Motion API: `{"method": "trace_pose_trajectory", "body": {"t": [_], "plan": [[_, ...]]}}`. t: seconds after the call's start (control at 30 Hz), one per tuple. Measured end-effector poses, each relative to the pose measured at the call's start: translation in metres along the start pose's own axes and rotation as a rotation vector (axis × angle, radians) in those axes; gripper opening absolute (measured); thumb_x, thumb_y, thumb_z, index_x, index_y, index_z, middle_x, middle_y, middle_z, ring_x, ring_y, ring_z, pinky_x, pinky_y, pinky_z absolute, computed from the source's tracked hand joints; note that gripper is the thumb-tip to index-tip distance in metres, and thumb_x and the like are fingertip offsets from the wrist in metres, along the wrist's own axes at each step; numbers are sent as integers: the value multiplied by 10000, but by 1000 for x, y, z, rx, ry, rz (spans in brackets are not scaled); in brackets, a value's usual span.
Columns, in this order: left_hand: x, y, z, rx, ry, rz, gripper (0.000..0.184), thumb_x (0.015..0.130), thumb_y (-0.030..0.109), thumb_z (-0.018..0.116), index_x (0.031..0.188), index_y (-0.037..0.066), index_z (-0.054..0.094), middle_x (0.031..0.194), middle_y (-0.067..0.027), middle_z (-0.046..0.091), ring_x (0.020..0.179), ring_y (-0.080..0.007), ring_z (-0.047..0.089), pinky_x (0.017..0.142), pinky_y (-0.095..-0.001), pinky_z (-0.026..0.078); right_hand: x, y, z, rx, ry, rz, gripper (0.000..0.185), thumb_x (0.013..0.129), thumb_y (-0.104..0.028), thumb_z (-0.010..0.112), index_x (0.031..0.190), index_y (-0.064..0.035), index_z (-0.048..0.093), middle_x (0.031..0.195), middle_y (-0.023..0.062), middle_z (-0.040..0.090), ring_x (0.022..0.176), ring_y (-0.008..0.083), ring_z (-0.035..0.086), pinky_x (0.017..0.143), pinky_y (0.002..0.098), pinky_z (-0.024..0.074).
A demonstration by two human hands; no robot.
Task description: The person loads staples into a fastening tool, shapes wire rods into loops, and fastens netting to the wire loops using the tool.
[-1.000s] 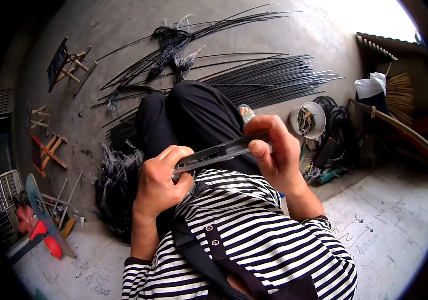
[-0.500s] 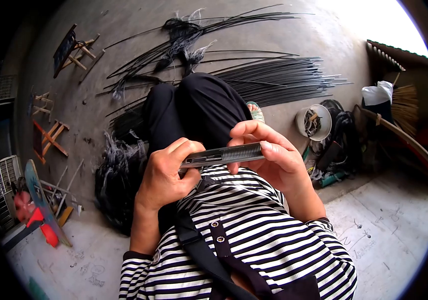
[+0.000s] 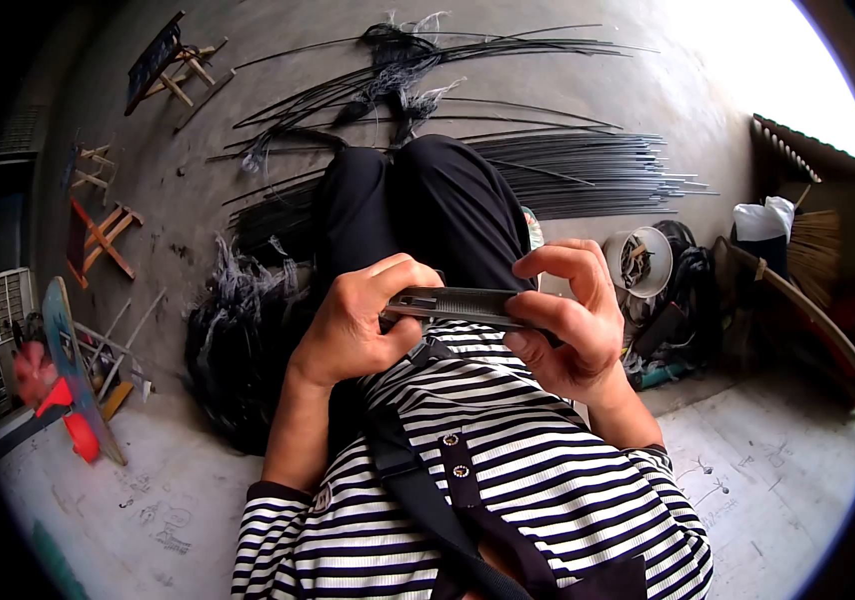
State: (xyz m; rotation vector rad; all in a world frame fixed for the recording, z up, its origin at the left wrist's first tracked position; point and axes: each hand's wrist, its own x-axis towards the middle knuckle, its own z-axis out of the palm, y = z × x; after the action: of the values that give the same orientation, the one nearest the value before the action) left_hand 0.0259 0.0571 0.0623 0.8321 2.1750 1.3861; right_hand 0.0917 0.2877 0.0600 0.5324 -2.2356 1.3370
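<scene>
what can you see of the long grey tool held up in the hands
The tool is slim, straight and dark grey, with a dull, metal-like look. Fine ridges show along its face, and a narrow slot-like detail lies towards its left end. It is held nearly crosswise in view, above the lap. The left hand grips its left end; fingers of the right hand cover the other, so its tip is hidden.

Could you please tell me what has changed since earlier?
The dark tool, earlier slanting up toward the right hand, has tipped nearly level. The right fingers have shifted at its end. The left hand still grips its other end; the black rods lie unchanged.
</scene>
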Motion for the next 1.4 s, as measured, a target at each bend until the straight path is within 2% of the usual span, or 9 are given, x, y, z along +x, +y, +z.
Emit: {"method": "trace_pose_trajectory", "body": {"t": [0.23,0.37,0.43,0.53,0.7,0.87,1.0,1.17,1.4], "plan": [[-15,-15,-9,-110,82,64,285,674,-53,537,946,-4,603,833,-74,615,688,-131,579,619,-249,466,0,-3,8,432,241,96,490,782,-174,733,1175,81,587,1096,235,610,919,299,597,837,368,481],[-28,-46,-18,-367,151,23,284,669,-60,545,940,2,599,863,-85,624,736,-135,590,644,-244,468,-20,21,20,135,-175,305,518,794,-257,753,1174,43,570,1121,168,619,1037,283,586,901,368,459],[-34,-63,-23,-532,222,-54,258,692,-30,606,945,17,578,907,-97,610,825,-154,589,750,-273,474,-33,35,30,315,-215,465,749,805,-541,665,1282,16,513,1278,180,528,1193,340,490,1017,409,379],[-35,-66,-25,-746,200,-96,343,722,47,624,1052,19,533,1011,-124,587,915,-163,578,823,-286,467,-23,25,48,-99,-439,261,851,791,-602,637,1386,-32,422,1383,163,445,1277,356,396,1058,474,317],[-33,-67,-8,-734,83,-109,658,693,-58,553,1337,15,440,1274,-71,521,1204,-148,490,1021,-297,395,8,4,92,-197,-427,78,647,654,-414,803,1129,-49,559,1123,115,535,1053,315,490,904,446,368],[-61,-90,-9,-814,-106,-280,805,688,136,603,1422,-63,337,1436,-165,411,1313,-235,430,1135,-362,270,-11,14,120,47,-383,108,421,681,-281,811,988,-67,617,916,81,582,845,268,550,773,381,447],[-57,-61,-16,-623,163,-107,919,765,365,666,1458,-75,251,1419,-198,427,1356,-285,379,1143,-400,206,-20,20,127,113,-464,224,257,703,-191,770,783,-35,583,762,101,576,717,273,585,652,358,501],[-38,-61,1,-808,530,-180,294,1040,277,426,962,23,553,736,5,481,669,-84,448,635,-220,392,-38,23,153,153,-511,318,325,693,-279,788,774,-29,597,761,110,628,749,311,629,713,397,507],[-37,-79,2,-797,588,-307,294,988,203,389,827,9,540,672,-48,492,602,-170,511,629,-312,474,-45,26,161,121,-598,454,286,715,-296,762,750,-44,633,715,113,649,716,292,651,687,377,522]]}}
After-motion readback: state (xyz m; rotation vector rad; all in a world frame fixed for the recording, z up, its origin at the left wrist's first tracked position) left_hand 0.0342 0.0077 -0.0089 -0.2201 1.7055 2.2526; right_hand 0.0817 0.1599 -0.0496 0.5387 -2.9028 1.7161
